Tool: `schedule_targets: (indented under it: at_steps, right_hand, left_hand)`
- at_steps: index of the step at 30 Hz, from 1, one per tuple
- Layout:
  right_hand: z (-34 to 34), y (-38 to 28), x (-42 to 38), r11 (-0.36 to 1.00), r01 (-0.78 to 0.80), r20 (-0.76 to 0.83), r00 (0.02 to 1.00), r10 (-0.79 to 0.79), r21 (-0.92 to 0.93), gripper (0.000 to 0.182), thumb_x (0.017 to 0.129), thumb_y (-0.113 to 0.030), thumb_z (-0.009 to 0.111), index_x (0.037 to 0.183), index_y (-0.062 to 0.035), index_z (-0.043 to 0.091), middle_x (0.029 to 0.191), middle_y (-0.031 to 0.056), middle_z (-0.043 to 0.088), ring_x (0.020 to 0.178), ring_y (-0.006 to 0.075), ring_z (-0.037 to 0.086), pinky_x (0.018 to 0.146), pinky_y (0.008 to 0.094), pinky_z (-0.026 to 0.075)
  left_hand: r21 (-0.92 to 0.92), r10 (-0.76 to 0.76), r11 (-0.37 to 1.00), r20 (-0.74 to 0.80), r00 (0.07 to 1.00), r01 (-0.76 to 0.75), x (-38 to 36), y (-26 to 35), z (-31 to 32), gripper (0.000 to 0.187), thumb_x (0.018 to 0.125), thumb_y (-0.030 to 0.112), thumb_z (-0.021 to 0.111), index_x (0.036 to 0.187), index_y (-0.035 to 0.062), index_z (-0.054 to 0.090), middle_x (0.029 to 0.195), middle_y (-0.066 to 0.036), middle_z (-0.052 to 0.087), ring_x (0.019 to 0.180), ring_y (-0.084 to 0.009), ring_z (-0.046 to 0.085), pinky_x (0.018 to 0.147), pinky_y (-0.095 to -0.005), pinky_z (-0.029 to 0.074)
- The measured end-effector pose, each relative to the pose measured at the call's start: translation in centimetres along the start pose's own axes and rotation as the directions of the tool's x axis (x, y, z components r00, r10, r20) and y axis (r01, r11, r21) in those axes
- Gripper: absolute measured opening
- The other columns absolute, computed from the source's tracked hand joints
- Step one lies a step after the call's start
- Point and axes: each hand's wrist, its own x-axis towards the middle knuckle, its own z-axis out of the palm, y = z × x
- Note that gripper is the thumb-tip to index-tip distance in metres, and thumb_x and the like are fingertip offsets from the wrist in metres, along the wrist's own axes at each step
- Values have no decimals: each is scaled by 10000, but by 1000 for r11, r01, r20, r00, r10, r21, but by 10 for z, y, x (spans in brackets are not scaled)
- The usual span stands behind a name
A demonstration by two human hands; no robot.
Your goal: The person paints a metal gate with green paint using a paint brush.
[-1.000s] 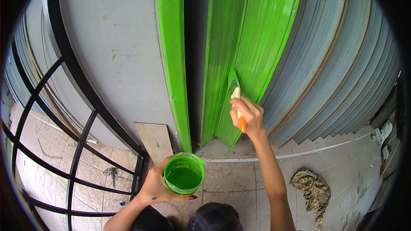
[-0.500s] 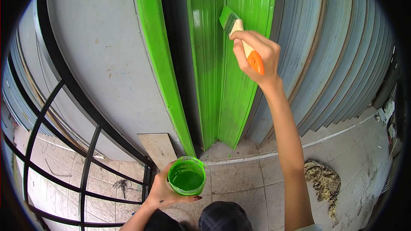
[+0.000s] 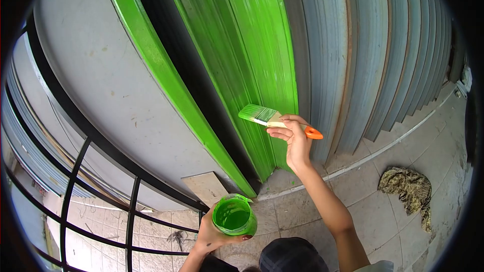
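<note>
Many grey shutter folds (image 3: 370, 45) rise above the tiled floor (image 3: 353, 199), right of the green panel (image 3: 247, 45) in front of you, with a black barred frame (image 3: 133, 214) at the left and a crumpled cloth (image 3: 407, 191) lying at the right. Low before you, your left hand (image 3: 213, 234) curls around the paint jar (image 3: 234, 201) — mouth upward — while your right hand (image 3: 297, 138) pinches the brush (image 3: 272, 120) by its handle, bristles over the panel's lower part — whether touching, I cannot tell.
</note>
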Motion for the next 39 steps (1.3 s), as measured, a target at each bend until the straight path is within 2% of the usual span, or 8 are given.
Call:
schedule_targets:
  at_steps: [6, 13, 19, 24, 27, 32, 35, 39]
  right_hand:
    - [38, 4, 4, 996, 62, -3, 998, -62, 62, 155, 864, -51, 510, 920, 60, 602, 859, 208, 667, 708, 287, 697, 667, 339, 583]
    - [90, -42, 40, 918, 364, 138, 912, -385, 158, 142, 869, -41, 536, 864, 65, 630, 823, 173, 670, 707, 241, 698, 654, 291, 571]
    - [8, 49, -8, 951, 285, 158, 951, -265, -119, 137, 881, -15, 519, 867, 63, 631, 819, 151, 673, 708, 211, 696, 647, 283, 566]
    - [-11, 48, -18, 959, 179, 112, 981, -157, -221, 163, 886, -12, 483, 877, 63, 628, 840, 153, 671, 690, 242, 695, 637, 303, 572]
    - [30, 14, 0, 978, 169, 108, 982, -156, -119, 133, 861, 3, 536, 816, 58, 649, 802, 122, 677, 637, 157, 663, 604, 249, 545]
    - [76, -43, 13, 939, 337, 270, 900, -343, 72, 147, 860, -33, 535, 862, 64, 645, 805, 140, 674, 656, 200, 681, 613, 286, 560]
    - [67, -82, -18, 968, 228, 493, 858, -146, -109, 238, 829, -118, 501, 894, 82, 610, 806, 220, 656, 650, 304, 682, 626, 342, 572]
    - [43, -105, -53, 906, 70, 680, 686, 260, -417, 195, 800, -54, 533, 861, 75, 666, 774, 188, 683, 682, 195, 687, 606, 282, 566]
  left_hand:
    - [10, -1, 1000, -6, 1000, 1, -3, -1, 2, 822, 518, 181, 934, 1202, -42, 537, 1120, -100, 649, 1033, -163, 615, 954, -318, 468]
    - [37, -5, 999, 18, 1000, 5, -4, -8, -1, 834, 542, 219, 931, 1222, -32, 519, 1133, -100, 647, 1043, -159, 615, 960, -314, 463]
    - [46, -1, 999, 12, 1000, 0, -5, -5, 0, 827, 541, 221, 928, 1219, -28, 523, 1124, -102, 652, 1043, -163, 619, 958, -317, 466]
    - [60, 8, 998, 15, 1000, -9, -5, -9, -1, 826, 538, 218, 929, 1216, -26, 526, 1122, -102, 652, 1039, -162, 619, 953, -317, 469]
    - [47, 20, 999, 10, 1000, -21, -5, -8, 2, 829, 536, 219, 930, 1217, -27, 525, 1123, -102, 652, 1041, -162, 618, 953, -317, 470]
    - [56, 40, 998, -19, 999, -39, 0, -5, 1, 839, 534, 221, 932, 1221, -33, 521, 1135, -105, 646, 1048, -167, 617, 957, -321, 468]
    - [99, 52, 994, -59, 997, -46, -2, -2, 1, 872, 545, 256, 923, 1252, -34, 505, 1141, -120, 645, 1051, -175, 623, 955, -322, 472]
    - [208, 72, 977, -138, 988, -42, -3, 1, 2, 911, 556, 269, 908, 1300, -21, 469, 1148, -155, 642, 1068, -219, 632, 952, -338, 481]
